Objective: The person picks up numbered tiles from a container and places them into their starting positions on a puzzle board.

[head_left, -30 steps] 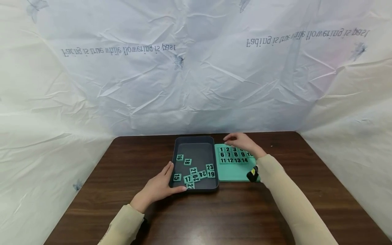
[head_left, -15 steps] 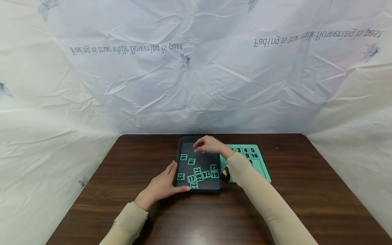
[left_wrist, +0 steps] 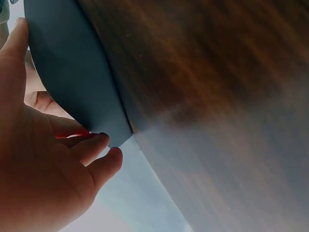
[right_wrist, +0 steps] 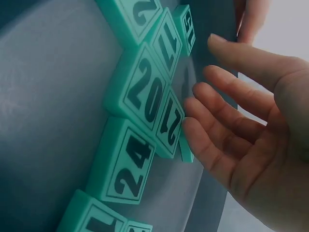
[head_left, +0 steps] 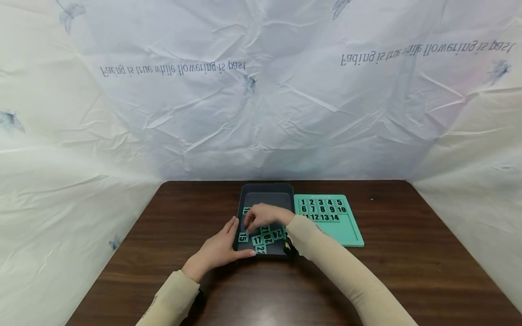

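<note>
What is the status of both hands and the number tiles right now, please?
Left hand steadies the tray at its near-left corner. Right hand open over the tiles, nothing gripped. Board beside the tray filled to 14.

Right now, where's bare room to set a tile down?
Free: the board's lower part below tile 14, and the tray's far end. Crowded: the tray's near end, where loose tiles cluster under the right hand.
</note>
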